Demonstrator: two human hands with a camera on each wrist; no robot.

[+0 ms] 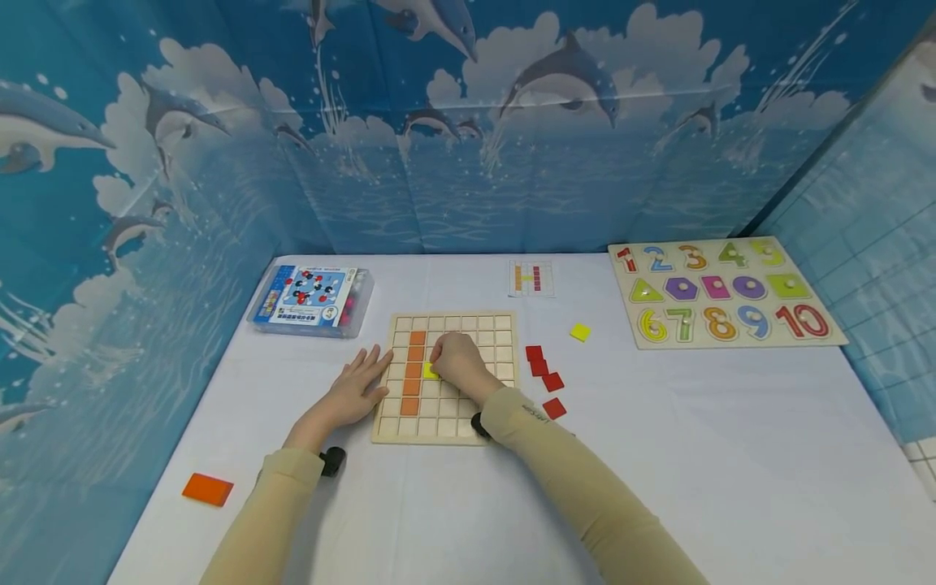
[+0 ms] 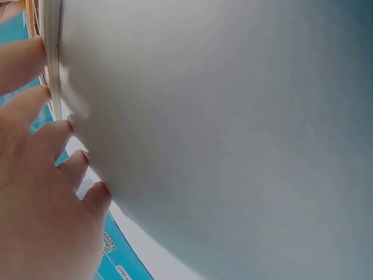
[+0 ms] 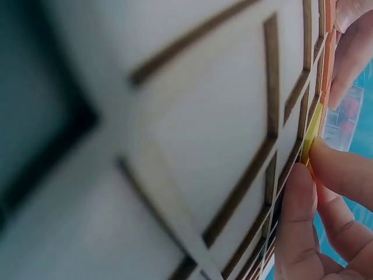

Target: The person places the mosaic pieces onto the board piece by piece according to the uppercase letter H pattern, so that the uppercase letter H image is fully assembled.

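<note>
A wooden grid board [image 1: 444, 437] lies on the table with a column of several orange square tiles [image 1: 413, 370] in its cells. To the right of that column, a yellow square tile [image 1: 430, 371] sits at the fingertips of my right hand [image 1: 461, 361]. In the right wrist view, thumb and index finger pinch the edge of the yellow tile [image 3: 313, 133] at the board's surface. My left hand [image 1: 353, 390] is spread, its fingertips touching the board's left edge; the left wrist view shows the fingers [image 2: 55, 137] extended along that edge.
Several red tiles [image 1: 539, 367] and a yellow tile [image 1: 580, 331] lie right of the board. A pattern card [image 1: 531, 279] is behind it. A plastic box [image 1: 310, 301] stands back left, a number puzzle [image 1: 724, 292] back right, an orange piece [image 1: 208, 490] front left.
</note>
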